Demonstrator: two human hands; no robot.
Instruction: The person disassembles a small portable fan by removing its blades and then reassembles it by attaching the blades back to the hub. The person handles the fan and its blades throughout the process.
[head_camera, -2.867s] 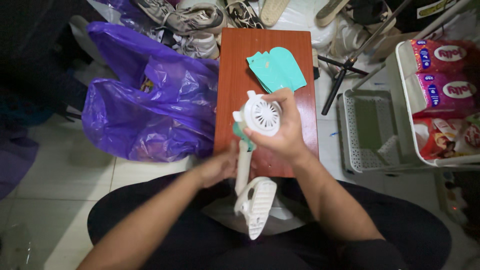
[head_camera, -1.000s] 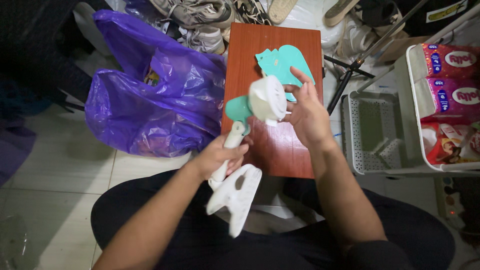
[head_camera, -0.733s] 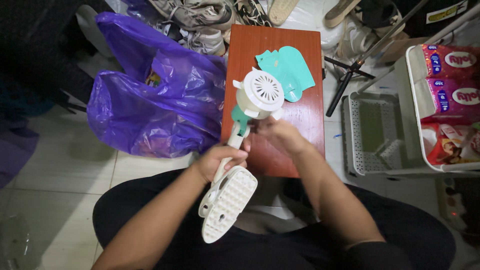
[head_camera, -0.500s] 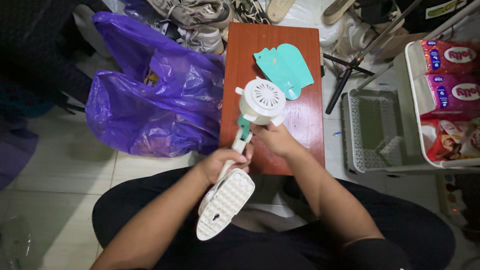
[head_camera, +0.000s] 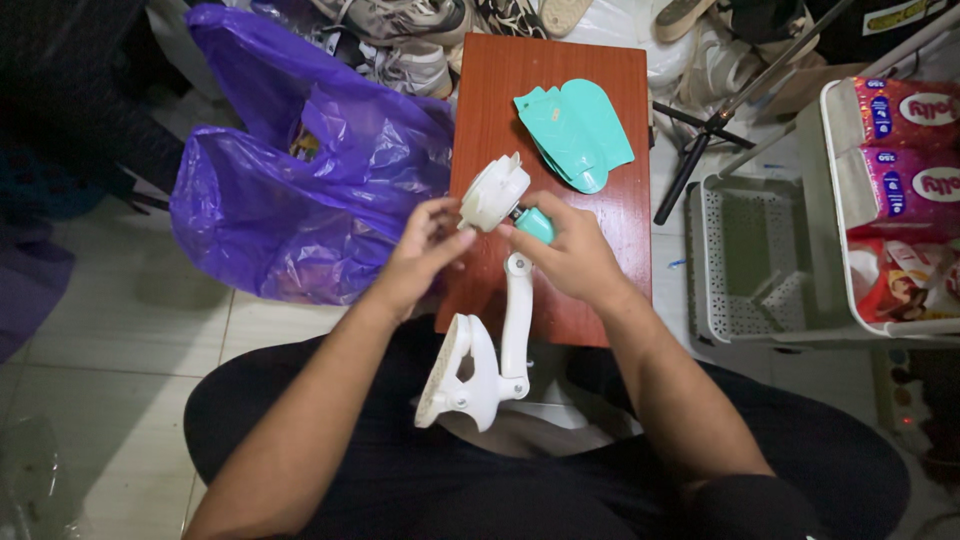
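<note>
I hold a white clip fan (head_camera: 505, 320) above my lap, at the near end of a small brown wooden table (head_camera: 600, 215). My left hand (head_camera: 420, 255) touches the round white motor head (head_camera: 493, 192) from the left. Its fingers are curled on the rim. My right hand (head_camera: 570, 250) grips the teal neck piece just behind the head. The white stem hangs down to the big clip base (head_camera: 462, 375). Teal fan blades (head_camera: 578, 132) lie in a pile on the far part of the table.
A purple plastic bag (head_camera: 300, 170) lies on the tiled floor to the left. Shoes (head_camera: 410, 35) crowd the floor beyond the table. To the right are a white perforated basket (head_camera: 745, 260), a tripod leg (head_camera: 700, 140), and a crate with pink packets (head_camera: 900, 170).
The fan has been turned, so its head is now edge-on and the clip base hangs on its side. My left hand left the stem for the head; my right moved up to the teal neck.
</note>
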